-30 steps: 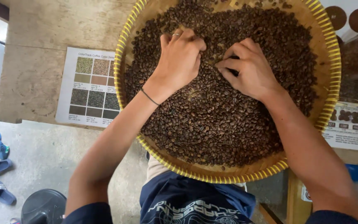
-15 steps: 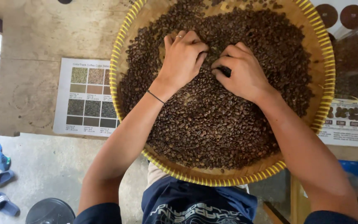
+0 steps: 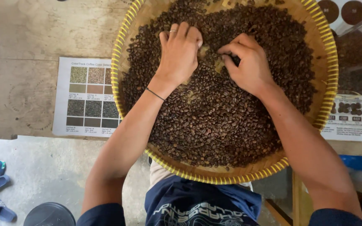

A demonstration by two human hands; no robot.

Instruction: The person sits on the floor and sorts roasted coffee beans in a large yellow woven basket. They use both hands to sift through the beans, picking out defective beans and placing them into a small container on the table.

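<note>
Both my hands lie in the beans (image 3: 214, 121) that fill the yellow-rimmed tray (image 3: 327, 83) on the worktop (image 3: 30, 37). My left hand (image 3: 180, 54) rests palm down on the heap, fingers (image 3: 183, 31) bent and loose, gripping nothing I can see. My right hand (image 3: 248, 62) sits just beside it, fingers (image 3: 227, 50) curled into the beans; whether they pinch one I cannot tell. A colour chart (image 3: 86, 98) lies left of the tray.

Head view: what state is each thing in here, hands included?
Left hand: palm down on the beans, fingers curled, ring on one finger, thin band at the wrist.
Right hand: fingertips pinched together in the beans.
Coffee beans: dark, loose, spread over the tray, a small bare patch between the hands.
Woven tray: flat on the table, yellow rim, near edge overhanging.
Colour chart: lying flat, right edge under the tray.
</note>
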